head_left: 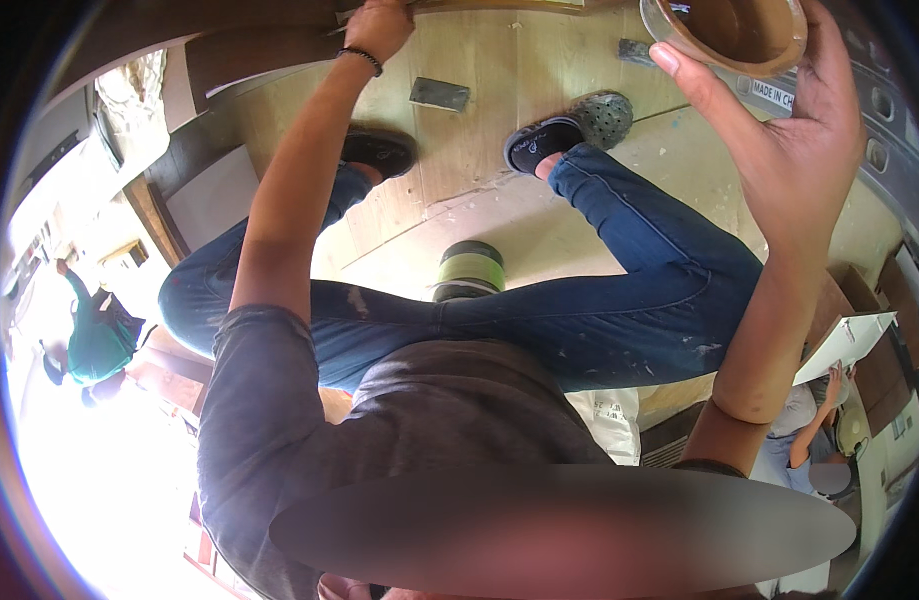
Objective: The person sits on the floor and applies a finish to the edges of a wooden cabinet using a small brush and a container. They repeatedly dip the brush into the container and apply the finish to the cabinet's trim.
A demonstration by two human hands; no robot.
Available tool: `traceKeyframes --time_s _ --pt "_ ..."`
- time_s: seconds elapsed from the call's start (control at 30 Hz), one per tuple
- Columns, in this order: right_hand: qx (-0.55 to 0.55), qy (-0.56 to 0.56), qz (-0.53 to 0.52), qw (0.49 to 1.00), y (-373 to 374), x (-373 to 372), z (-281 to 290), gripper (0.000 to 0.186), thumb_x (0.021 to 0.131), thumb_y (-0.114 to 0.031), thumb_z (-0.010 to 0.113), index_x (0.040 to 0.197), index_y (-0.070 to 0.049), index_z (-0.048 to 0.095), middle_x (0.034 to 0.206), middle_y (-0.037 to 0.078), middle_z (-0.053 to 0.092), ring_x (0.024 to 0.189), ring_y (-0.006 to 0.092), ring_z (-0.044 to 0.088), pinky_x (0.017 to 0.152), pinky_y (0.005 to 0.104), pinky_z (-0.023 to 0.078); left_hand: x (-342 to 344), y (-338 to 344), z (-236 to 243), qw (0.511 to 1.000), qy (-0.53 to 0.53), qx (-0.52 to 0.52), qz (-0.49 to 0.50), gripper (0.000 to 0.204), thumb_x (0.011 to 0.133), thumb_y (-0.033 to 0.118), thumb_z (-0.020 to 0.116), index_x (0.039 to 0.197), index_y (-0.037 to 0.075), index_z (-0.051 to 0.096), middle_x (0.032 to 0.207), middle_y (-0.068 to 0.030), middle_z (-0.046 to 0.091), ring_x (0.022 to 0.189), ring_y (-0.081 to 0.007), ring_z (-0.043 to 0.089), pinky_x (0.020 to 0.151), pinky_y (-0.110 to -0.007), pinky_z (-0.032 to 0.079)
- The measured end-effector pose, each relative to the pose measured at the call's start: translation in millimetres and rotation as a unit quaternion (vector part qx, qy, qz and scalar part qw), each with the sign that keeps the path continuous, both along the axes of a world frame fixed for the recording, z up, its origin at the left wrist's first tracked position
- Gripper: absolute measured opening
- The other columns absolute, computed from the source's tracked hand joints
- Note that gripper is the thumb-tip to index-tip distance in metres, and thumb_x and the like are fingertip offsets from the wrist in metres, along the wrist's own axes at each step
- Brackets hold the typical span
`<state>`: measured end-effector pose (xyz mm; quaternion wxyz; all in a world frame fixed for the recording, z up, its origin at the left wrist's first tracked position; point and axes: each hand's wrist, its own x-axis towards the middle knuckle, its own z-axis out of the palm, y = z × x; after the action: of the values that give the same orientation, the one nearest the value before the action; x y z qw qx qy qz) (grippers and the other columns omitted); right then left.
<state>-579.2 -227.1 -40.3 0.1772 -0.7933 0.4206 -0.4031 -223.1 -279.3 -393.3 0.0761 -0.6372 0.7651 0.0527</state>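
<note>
Brown tub (741,30) sits cupped high in the right hand (789,140), fingers wrapped round its base, while the left hand (379,27) is closed on something at the wooden edge (499,6), likely mid-application; reloading from the tub looks next.

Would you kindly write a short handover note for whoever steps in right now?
Left hand: raised to the wooden edge at the top of the view, fingers on it; what it holds is hidden.
Right hand: grip closed round a brown bowl, held up.
Plywood sheet lies underfoot, with a small dark block on it; a green-banded can stands between the legs.
Done and left: cannot tell; the bowl's contents are unclear.
</note>
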Motion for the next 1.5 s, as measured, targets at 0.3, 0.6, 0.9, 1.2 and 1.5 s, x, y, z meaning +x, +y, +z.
traceKeyframes --time_s 0.3,0.6,0.9,1.2,1.5 --pt "0.215 -0.208 -0.109 0.948 2 0 17 0.07 0.074 0.002 0.085 0.134 0.004 0.051 0.12 0.015 0.069 0.115 0.0239 0.069 0.1 0.0355 0.055 -129 -7 18 0.975 0.22 -0.013 -0.044 0.03 0.102 0.026 0.05 0.121 0.021 0.072 0.108 -0.0172 0.072 0.099 -0.0372 0.07 0.09 -0.051 0.055" --pt "0.289 -0.184 0.141 0.929 -38 -62 -41 0.074 0.073 0.004 0.085 0.137 0.005 0.049 0.124 0.017 0.069 0.115 0.0254 0.069 0.102 0.0365 0.056 -181 -23 -10 0.99 0.119 0.058 0.049 0.031 0.096 0.017 0.053 0.114 0.006 0.075 0.108 -0.0236 0.075 0.098 -0.0395 0.074 0.088 -0.05 0.059" --pt "0.06 -0.056 -0.021 0.996 0 -18 -4 0.076 0.072 0.002 0.088 0.138 0.004 0.049 0.124 0.018 0.069 0.117 0.0259 0.069 0.101 0.0378 0.057 -189 -27 7 0.984 0.163 0.076 0.011 0.029 0.093 0.014 0.053 0.108 0.001 0.074 0.109 -0.0243 0.074 0.104 -0.0389 0.073 0.092 -0.048 0.057" --pt "0.116 -0.063 -0.035 0.991 -5 -9 -2 0.073 0.072 0.003 0.087 0.135 0.003 0.05 0.123 0.016 0.07 0.115 0.0246 0.07 0.099 0.0362 0.058 -175 -27 -29 0.993 0.102 0.01 -0.063 0.028 0.093 0.017 0.055 0.109 0.004 0.073 0.109 -0.0191 0.075 0.104 -0.0356 0.072 0.093 -0.047 0.055" --pt "0.081 -0.021 -0.033 0.996 3 -2 7 0.066 0.073 0.003 0.086 0.131 0.002 0.053 0.119 0.014 0.07 0.113 0.0222 0.07 0.099 0.0348 0.056 -149 -24 -6 0.995 0.082 0.046 -0.046 0.027 0.093 0.023 0.058 0.109 0.007 0.074 0.106 -0.0186 0.075 0.1 -0.0346 0.073 0.088 -0.048 0.057"
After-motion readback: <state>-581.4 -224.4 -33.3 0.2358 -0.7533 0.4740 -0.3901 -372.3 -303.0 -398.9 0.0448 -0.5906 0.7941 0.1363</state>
